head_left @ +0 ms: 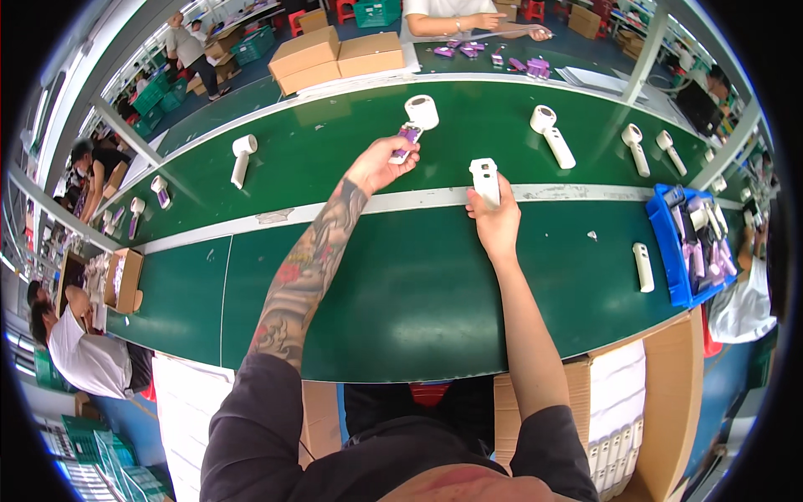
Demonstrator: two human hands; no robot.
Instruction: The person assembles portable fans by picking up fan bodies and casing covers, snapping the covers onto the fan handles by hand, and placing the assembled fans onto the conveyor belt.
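My left hand (386, 166) is closed around the handle of a white handheld fan (421, 110). That handle is uncovered, with a purple part (409, 135) inside, and the round head points away from me over the far green surface. In my right hand (496, 219) is a white handle cover (484, 179) with small dark openings, held upright near the pale strip. The two pieces are apart. Another white handle piece (642, 268) lies on the near bench to the right.
White handheld fans (553, 138) lie spaced along the green belt (477, 109). A blue bin (661, 238) of white and purple parts stands at right. Cartons (305, 57) sit across the belt, near a co-worker's hand (539, 33). An open carton of white parts (617, 402) is beside me.
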